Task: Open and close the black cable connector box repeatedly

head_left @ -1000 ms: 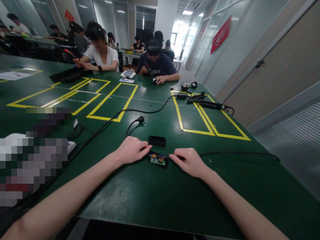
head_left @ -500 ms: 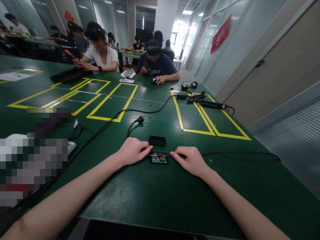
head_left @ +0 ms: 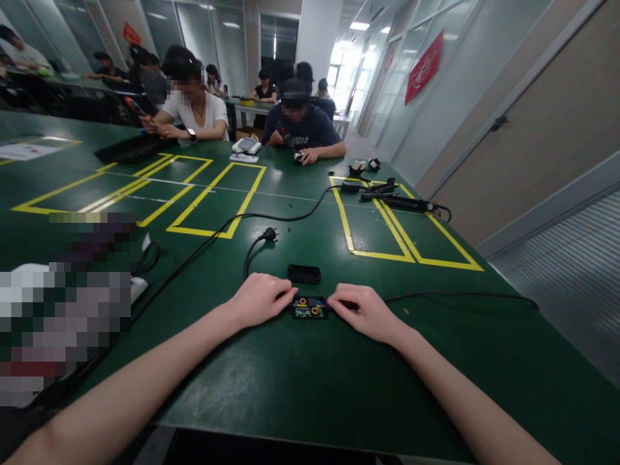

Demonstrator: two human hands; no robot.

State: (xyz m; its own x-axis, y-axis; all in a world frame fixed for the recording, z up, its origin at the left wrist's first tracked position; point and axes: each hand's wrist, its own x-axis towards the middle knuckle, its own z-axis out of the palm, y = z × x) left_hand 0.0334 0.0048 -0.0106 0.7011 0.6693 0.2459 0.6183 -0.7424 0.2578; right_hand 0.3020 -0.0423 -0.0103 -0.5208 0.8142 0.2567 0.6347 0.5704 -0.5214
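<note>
A small black case half holding a green circuit board (head_left: pixel 309 308) lies flat on the green table (head_left: pixel 300 387) in front of me. My left hand (head_left: pixel 261 298) rests at its left end, fingers curled, fingertips touching the case. My right hand (head_left: pixel 367 311) presses against its right end, where a black cable (head_left: pixel 460 296) leaves toward the right. A black cover piece (head_left: pixel 304 274) lies just behind the board, untouched.
A black cord with a plug (head_left: pixel 268 234) curves behind my left hand. Yellow tape rectangles (head_left: pixel 217 194) mark the table. Black tools and adapters (head_left: pixel 387 190) lie at the far right. Two people (head_left: pixel 300 123) sit working at the far side. A white object (head_left: pixel 138 284) sits left.
The opened case was tilted a second ago and now lies flat and square between my hands. Both hands stay at its ends.
</note>
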